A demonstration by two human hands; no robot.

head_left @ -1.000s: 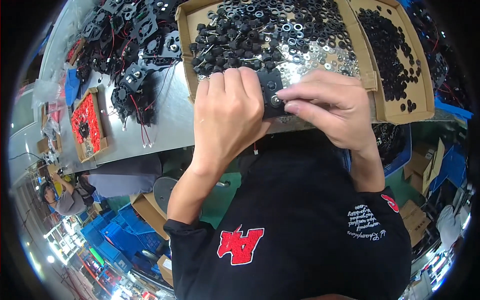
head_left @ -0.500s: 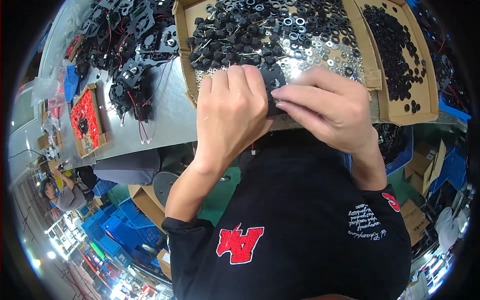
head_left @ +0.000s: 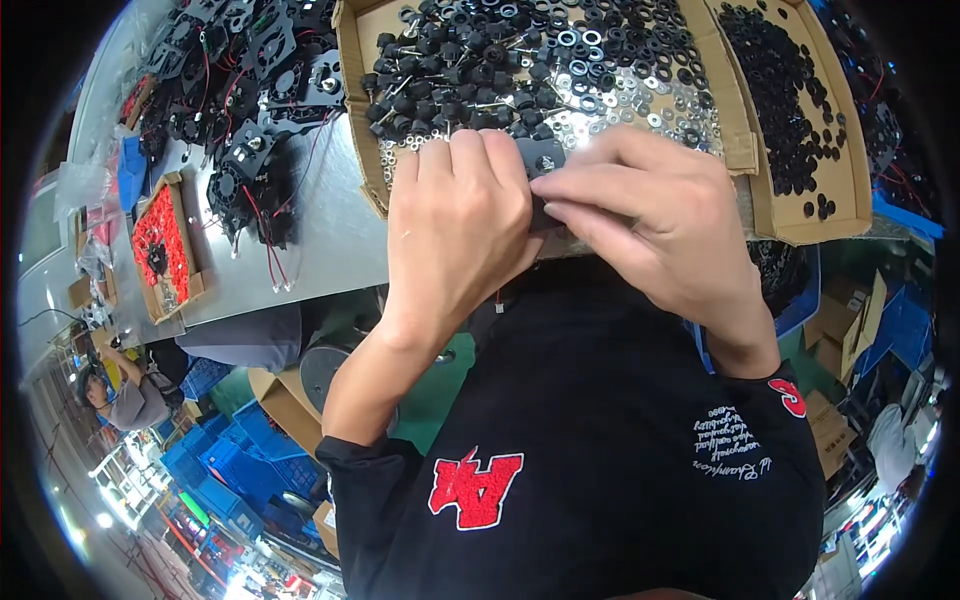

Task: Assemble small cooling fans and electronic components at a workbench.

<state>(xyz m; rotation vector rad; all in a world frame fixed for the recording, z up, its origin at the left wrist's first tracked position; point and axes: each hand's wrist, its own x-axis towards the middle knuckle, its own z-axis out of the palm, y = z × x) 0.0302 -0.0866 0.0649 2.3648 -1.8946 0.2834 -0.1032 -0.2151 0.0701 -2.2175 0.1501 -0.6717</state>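
Observation:
My left hand is closed around a black plate-like part, its fingers curled over so most of the part is hidden. A small silvery fitting shows on the plate's face. Thumb and forefinger of my right hand are pinched together at the plate's right side; whatever lies between those fingertips is too small and covered to make out. A short wire end with a white connector hangs below my left hand. Just beyond both hands is a cardboard tray of black knobs with metal studs, dark rings and silvery washers.
A second cardboard tray with small black discs stands at the right. Black fan assemblies with red wires are heaped on the metal table at left, near a box of red pieces. Blue crates and another person are farther left.
The view has shifted slightly. My left hand keeps its hold on the plate, which looks a little tilted; my right fingertips remain pinched at its side, slightly changed in angle.

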